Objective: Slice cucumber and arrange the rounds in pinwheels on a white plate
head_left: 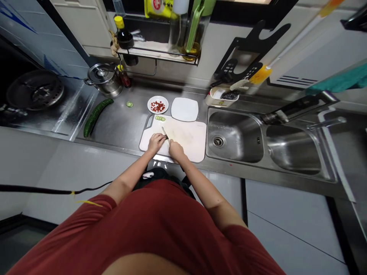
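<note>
On the white cutting board (pixel 186 147), my right hand (pixel 176 149) is closed round a knife (pixel 164 131), its blade angled away to the left. My left hand (pixel 156 143) has its fingers bent and pressed together on a small dark-green piece (pixel 166 137) beside the blade. It looks like cucumber, though fingers cover much of it. Several pale cucumber slices (pixel 160 118) lie in a row near the board's grey handle. Behind the board are a round plate (pixel 158 104) of chopped red bits and a square white plate (pixel 184 109).
A whole cucumber (pixel 96 116) and a few slices (pixel 129 104) lie on the steel counter to the left. A lidded pot (pixel 104 79) stands behind them. The sink (pixel 235 135) borders the board's right side. A bottle rack (pixel 160 53) overhangs the back.
</note>
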`<action>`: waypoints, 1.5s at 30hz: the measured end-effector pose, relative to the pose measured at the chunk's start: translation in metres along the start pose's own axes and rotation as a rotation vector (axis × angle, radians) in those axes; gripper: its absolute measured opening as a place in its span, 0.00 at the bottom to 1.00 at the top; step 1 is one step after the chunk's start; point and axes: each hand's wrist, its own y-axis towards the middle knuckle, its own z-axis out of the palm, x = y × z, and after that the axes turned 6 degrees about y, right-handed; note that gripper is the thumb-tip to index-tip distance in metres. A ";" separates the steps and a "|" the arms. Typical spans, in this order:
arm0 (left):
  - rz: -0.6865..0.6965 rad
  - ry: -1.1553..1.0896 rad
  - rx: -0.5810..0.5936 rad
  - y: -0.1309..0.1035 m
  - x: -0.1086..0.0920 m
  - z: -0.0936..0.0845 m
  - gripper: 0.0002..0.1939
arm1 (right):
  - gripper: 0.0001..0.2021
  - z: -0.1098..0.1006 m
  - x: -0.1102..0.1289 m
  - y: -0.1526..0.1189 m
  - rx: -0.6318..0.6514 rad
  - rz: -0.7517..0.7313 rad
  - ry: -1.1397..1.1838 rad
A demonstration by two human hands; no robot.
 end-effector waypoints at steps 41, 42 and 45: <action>0.017 0.032 -0.023 -0.002 0.001 0.002 0.11 | 0.13 0.022 -0.010 -0.011 -0.018 0.045 -0.006; 0.019 0.030 -0.024 -0.001 0.001 0.002 0.11 | 0.13 0.024 -0.011 -0.014 -0.016 0.050 -0.010; 0.016 0.028 -0.015 -0.001 0.001 0.001 0.11 | 0.12 0.024 -0.012 -0.015 -0.011 0.060 -0.015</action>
